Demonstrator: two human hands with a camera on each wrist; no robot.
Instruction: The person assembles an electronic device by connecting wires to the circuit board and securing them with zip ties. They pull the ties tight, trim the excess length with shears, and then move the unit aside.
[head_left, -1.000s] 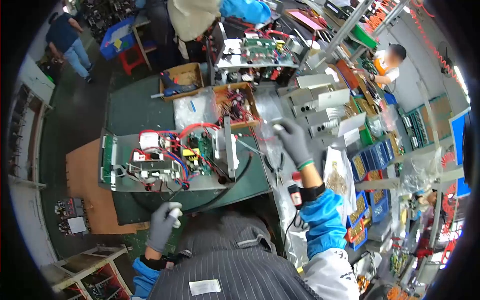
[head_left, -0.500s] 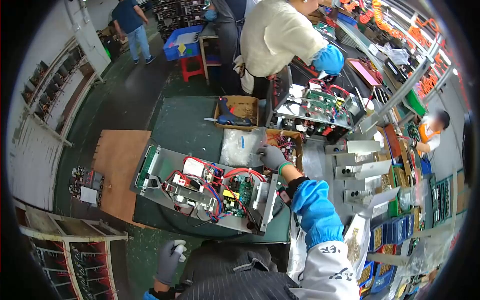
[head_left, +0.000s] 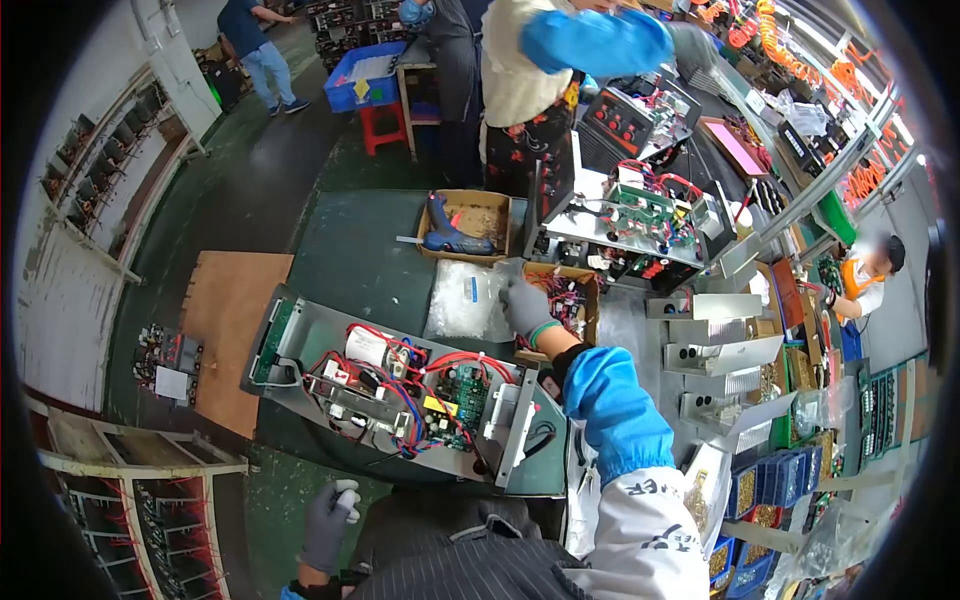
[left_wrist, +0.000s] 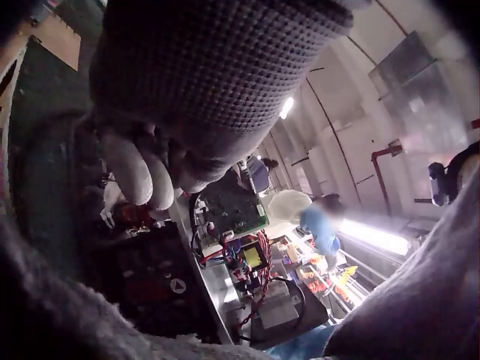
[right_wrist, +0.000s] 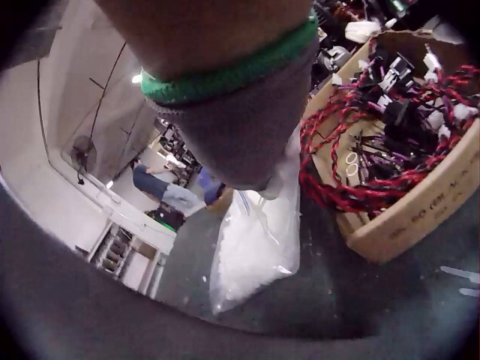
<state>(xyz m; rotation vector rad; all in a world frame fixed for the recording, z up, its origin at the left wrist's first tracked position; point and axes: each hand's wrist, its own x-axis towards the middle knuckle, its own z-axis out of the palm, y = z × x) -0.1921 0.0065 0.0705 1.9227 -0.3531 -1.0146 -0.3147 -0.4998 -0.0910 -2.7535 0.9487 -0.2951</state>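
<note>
My gloved right hand is at the near right edge of a clear plastic bag of white contents. In the right wrist view its fingertips meet the top of the bag; they are hidden, so I cannot tell whether they pinch it. An open metal chassis with circuit boards and red and blue wires lies on the green bench, under and left of my right forearm. My left hand hangs low before the bench edge, fingers loosely bent, holding nothing. The left wrist view shows these bent fingers near the chassis.
A cardboard box of red-and-black wire harnesses stands right beside the bag. Behind it, another box holds a blue glue gun. A second open unit sits farther back, near a person in blue sleeves. Metal brackets line the right.
My right hand has gone from beside the pliers on the right to the plastic bag. The head view has shifted toward the far side. My left hand stays low at the bench front.
</note>
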